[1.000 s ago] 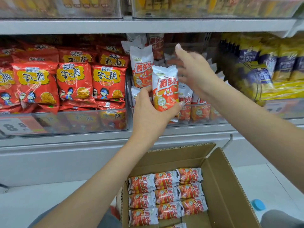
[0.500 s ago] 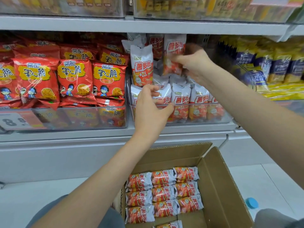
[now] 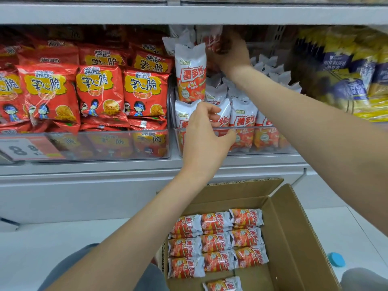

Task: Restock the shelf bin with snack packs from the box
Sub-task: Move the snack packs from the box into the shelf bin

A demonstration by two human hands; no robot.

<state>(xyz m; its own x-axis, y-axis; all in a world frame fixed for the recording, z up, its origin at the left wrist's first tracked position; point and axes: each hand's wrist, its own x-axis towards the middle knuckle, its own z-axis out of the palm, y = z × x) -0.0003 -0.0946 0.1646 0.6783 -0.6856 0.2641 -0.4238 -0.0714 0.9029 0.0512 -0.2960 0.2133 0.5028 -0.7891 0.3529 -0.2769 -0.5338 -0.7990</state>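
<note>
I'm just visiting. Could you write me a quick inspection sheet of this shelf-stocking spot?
Surface: grey shelf, white floor.
Job's things: clear shelf bin of white-and-orange snack packs; open cardboard box partly filled.
Clutter: blue cap on the floor.
Hands: right hand grips a pack deep in the bin; left hand is at the bin's front packs.
Cables: nothing seen.
Surroundings: red snack bags left, yellow-and-blue bags right.

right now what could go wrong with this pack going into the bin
1. The right hand holds a snack pack high at the back; it may knock over the upright pack perched on the front row.
2. The left hand hovers at the clear bin front without gripping, so a toppling pack could drop out.
</note>
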